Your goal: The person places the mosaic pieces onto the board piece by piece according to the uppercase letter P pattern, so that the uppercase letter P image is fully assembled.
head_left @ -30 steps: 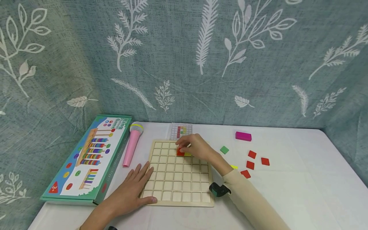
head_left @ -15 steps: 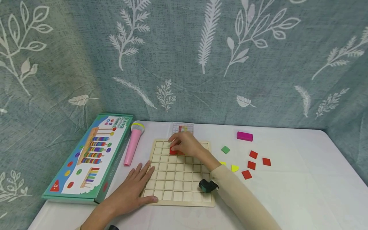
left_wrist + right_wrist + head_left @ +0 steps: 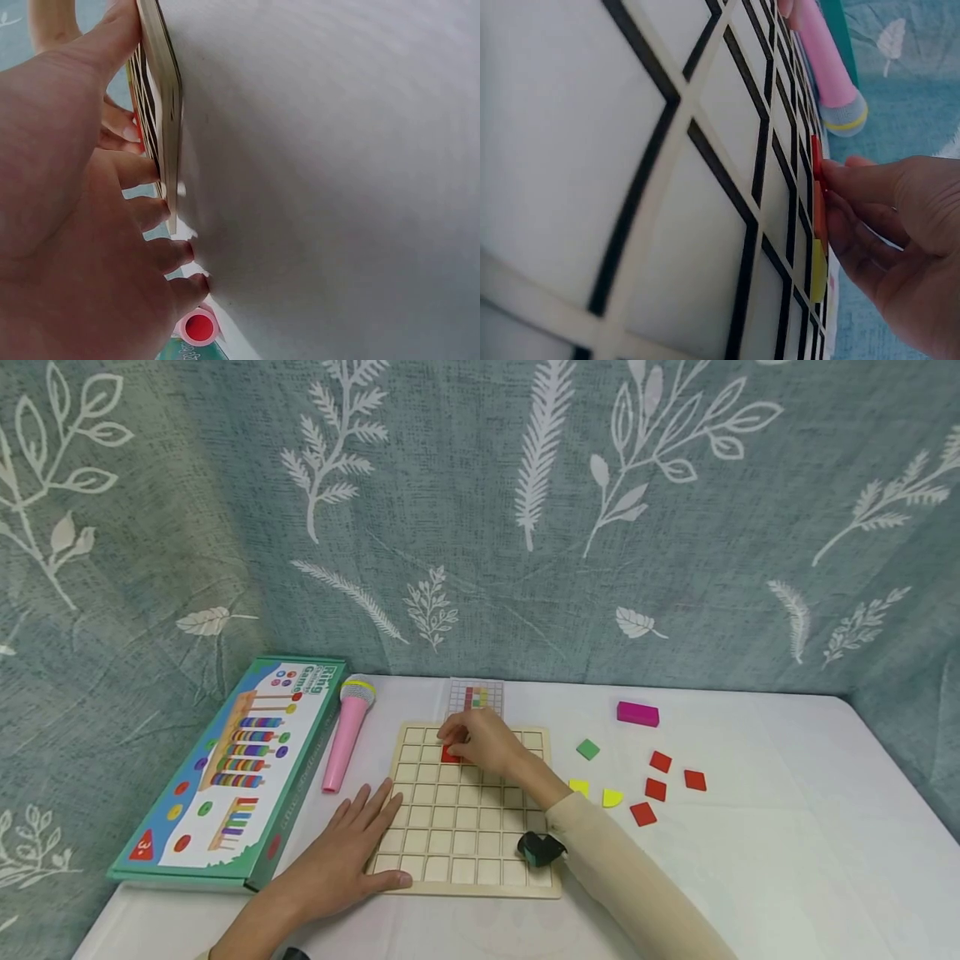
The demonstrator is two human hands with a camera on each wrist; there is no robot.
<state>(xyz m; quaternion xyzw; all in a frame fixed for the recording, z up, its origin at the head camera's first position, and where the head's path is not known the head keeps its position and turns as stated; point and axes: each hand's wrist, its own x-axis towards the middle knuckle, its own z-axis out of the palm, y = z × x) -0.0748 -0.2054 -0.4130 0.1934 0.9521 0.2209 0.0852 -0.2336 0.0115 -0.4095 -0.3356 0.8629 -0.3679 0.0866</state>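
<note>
A wooden grid board [image 3: 457,827] lies on the white table. My right hand [image 3: 474,740] reaches over its far rows and pinches a red tile [image 3: 450,755] down at a cell there. In the right wrist view the fingertips [image 3: 840,176] touch the red tile [image 3: 817,161], with another reddish tile [image 3: 820,214] and a yellow tile [image 3: 817,270] beside it under the hand. My left hand [image 3: 352,847] lies flat with straight fingers on the board's near left corner; in the left wrist view the fingers [image 3: 142,169] press along the board's edge [image 3: 161,112].
Right of the board lie a green tile [image 3: 588,748], two yellow pieces [image 3: 578,787], several red tiles [image 3: 655,789] and a magenta block [image 3: 637,713]. A pattern card [image 3: 475,697] sits behind the board. A pink toy microphone [image 3: 347,739] and a green game box [image 3: 225,777] lie left.
My right hand has slid left along the board's far rows with the red tile. That uncovered a yellow piece on the table. The left hand has stayed put.
</note>
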